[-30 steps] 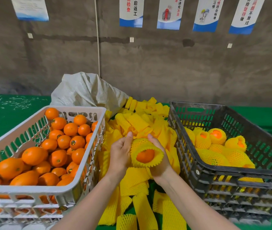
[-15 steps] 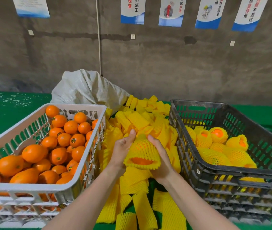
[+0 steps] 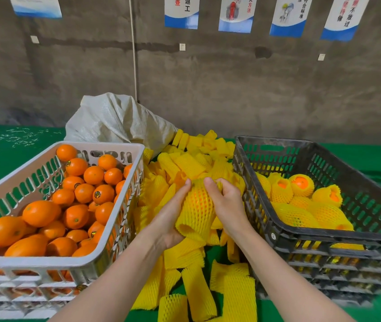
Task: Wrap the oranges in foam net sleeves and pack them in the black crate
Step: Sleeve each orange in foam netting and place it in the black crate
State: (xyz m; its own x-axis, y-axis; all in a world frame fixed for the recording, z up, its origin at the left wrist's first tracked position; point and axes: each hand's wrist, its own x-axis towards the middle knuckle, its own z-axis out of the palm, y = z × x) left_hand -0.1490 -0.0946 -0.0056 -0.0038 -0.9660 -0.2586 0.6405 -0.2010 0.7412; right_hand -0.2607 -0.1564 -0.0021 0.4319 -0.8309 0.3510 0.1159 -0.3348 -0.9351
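Held item: one orange (image 3: 197, 198), inside a yellow foam net sleeve (image 3: 193, 225), fruit showing through the stretched mesh; sleeve tilted, its open lower end towards the camera and slack beyond the fruit. Position: in the air above the loose sleeves (image 3: 189, 163), between the two crates, not in either. Left hand (image 3: 170, 217): cups the sleeve from the left and below, thumb laid up its side, fingers curled under the lower end. Right hand (image 3: 226, 203): grips the sleeve's upper right, thumb on top, fingers curled round the far side. White crate (image 3: 45, 263), left: bare oranges (image 3: 40, 212), heaped, several with small stickers. Black crate (image 3: 324, 238), right: wrapped oranges (image 3: 301, 184) in yellow sleeves, lying against the left and near walls, some with orange peel showing at the open sleeve end. Both crates stand on other crates stacked beneath. Loose sleeves: a yellow heap running from the near edge to the back, between the crates. Sack (image 3: 115, 119): white woven, slumped behind the white crate. Table (image 3: 10, 145): green cover. Wall (image 3: 254, 89): grey, with posters (image 3: 236, 15) along the top.
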